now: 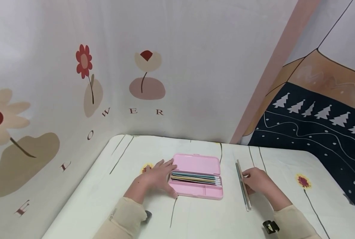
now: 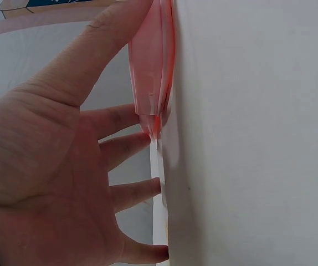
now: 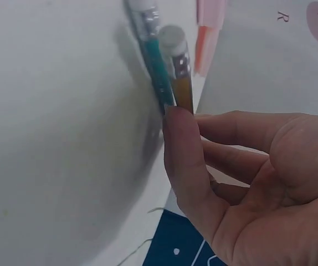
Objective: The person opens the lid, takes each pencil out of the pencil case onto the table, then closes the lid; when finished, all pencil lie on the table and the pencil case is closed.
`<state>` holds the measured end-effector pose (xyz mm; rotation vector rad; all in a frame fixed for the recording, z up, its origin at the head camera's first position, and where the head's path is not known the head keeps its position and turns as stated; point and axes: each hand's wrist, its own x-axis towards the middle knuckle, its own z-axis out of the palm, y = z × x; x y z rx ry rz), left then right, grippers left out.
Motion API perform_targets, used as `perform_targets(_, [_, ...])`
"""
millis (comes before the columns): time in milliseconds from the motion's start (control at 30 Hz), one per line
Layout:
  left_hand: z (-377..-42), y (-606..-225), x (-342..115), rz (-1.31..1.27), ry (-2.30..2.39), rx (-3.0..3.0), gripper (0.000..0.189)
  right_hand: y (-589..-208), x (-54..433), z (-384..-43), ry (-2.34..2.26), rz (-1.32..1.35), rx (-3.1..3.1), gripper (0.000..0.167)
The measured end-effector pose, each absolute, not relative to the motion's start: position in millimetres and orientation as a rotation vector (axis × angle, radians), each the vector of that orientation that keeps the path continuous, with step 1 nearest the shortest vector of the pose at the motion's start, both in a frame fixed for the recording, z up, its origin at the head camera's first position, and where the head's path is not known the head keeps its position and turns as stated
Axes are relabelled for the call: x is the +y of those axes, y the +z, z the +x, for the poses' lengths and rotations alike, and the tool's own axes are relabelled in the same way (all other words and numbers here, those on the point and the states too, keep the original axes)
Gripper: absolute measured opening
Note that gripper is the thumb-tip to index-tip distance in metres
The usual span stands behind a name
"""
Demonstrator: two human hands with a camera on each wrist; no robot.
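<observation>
A pink pencil case (image 1: 196,163) lies with its lid folded back on the table. Several pencils (image 1: 192,177) fill its upper compartment, eraser ends toward the right. My left hand (image 1: 157,177) is spread at the case's left end, thumb and fingers extended against its edge; the left wrist view shows the pink case (image 2: 148,61) end-on beside the thumb. To the right of the case, my right hand (image 1: 256,181) pinches two pencils between thumb and fingers. In the right wrist view one is teal (image 3: 158,69) and the other gold-brown (image 3: 183,91), both with white erasers.
A white cloth with printed flowers (image 1: 303,181) covers the table (image 1: 207,215). Behind it hangs a pale printed curtain (image 1: 195,83), with a dark tree-patterned cloth (image 1: 309,132) at the right. The case's lower compartments (image 1: 189,189) show bare pink.
</observation>
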<state>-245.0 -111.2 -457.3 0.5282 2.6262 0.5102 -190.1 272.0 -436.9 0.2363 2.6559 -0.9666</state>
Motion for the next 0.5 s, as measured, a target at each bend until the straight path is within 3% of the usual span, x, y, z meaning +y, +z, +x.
perform_targets(500, [-241.6, -455.6, -109.2, 0.503, 0.523, 2.634, 0.116, -444.6, 271.9, -188.7, -0.941, 0.228, 2.661, 0.049])
